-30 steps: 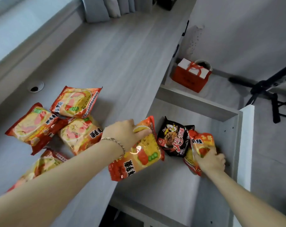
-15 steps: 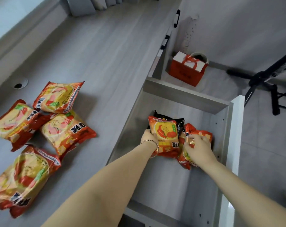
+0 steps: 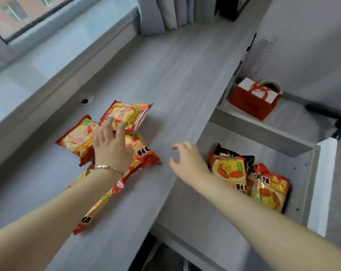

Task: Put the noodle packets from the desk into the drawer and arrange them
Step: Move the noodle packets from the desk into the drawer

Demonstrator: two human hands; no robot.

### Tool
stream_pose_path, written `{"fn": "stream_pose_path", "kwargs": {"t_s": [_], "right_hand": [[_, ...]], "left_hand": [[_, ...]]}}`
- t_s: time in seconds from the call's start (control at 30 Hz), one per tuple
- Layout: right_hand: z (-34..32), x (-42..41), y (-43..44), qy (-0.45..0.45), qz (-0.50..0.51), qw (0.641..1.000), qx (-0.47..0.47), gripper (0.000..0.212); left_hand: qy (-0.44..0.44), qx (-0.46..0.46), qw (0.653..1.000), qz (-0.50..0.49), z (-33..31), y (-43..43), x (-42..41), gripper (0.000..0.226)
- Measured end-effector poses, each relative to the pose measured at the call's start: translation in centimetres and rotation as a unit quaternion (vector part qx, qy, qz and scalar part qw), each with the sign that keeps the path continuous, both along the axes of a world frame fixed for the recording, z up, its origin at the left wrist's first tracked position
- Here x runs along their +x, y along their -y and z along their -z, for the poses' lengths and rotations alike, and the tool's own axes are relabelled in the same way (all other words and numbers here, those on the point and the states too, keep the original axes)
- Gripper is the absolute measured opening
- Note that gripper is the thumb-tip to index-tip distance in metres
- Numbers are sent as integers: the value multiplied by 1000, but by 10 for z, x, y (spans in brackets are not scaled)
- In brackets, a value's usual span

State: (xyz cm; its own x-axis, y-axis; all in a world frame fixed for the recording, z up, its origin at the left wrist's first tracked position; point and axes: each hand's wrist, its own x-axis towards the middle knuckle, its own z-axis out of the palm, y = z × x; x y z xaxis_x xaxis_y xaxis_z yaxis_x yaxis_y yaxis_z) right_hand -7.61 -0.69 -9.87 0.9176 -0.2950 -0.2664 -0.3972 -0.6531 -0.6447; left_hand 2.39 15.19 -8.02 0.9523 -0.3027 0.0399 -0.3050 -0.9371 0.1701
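Several orange-red noodle packets lie in a loose cluster on the grey desk (image 3: 185,79). My left hand (image 3: 112,145) hovers over them with spread fingers, its fingertips touching the far packet (image 3: 133,114). Another packet (image 3: 77,136) lies left of it, one (image 3: 146,153) under my palm, and one (image 3: 99,206) under my forearm. My right hand (image 3: 187,159) is open above the desk's edge and holds nothing. In the open drawer (image 3: 312,173) stand an orange packet (image 3: 230,171), a black packet (image 3: 249,162) behind it and another orange packet (image 3: 271,190) against the right wall.
A red gift bag (image 3: 253,100) sits on the floor beyond the drawer, with a black tripod leg (image 3: 326,112) to its right. A cable hole (image 3: 85,99) is in the desk by the window sill. Curtains hang at the far end.
Both hands have left the packets in the drawer and moved left to the desk. The left hand now reaches over the packet cluster; the right hand trails behind it, empty.
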Motion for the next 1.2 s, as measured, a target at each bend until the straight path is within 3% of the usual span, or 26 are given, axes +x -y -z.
{"fn": "stream_pose_path", "kwargs": {"t_s": [0.13,0.2,0.3,0.4,0.57,0.7,0.8,0.9,1.03,1.1,1.2], "right_hand": [[9,46,-61,-89,-63,992,-67,87],[18,64,-90,-143,-65,983,-96,108],[28,74,-111,-154,-31,979,-132,122],[32,77,-109,-122,-8,982,-141,122],[23,69,-76,-141,-55,983,-102,123],[5,59,-36,-148,8,985,91,103],[-7,36,-1,-117,36,970,209,87],[-13,-6,38,-74,52,985,149,99],[12,-70,85,-77,200,967,136,99],[32,-101,106,-81,278,949,127,93],[60,-135,123,-110,368,918,99,92]], "left_hand": [[-68,116,988,-83,11,-49,37,77],[-125,119,981,-92,17,-69,52,78],[-161,115,977,-75,28,-81,61,74],[-141,130,979,-67,32,-81,62,69],[-61,212,975,-29,1,-64,63,50],[-84,247,965,-17,-49,-37,55,24],[-63,252,965,35,-89,-6,21,20],[-3,226,969,100,-110,34,-23,28],[121,188,952,208,-95,90,-70,43],[82,134,947,280,-64,121,-93,52],[29,136,920,365,-21,153,-122,65]]}}
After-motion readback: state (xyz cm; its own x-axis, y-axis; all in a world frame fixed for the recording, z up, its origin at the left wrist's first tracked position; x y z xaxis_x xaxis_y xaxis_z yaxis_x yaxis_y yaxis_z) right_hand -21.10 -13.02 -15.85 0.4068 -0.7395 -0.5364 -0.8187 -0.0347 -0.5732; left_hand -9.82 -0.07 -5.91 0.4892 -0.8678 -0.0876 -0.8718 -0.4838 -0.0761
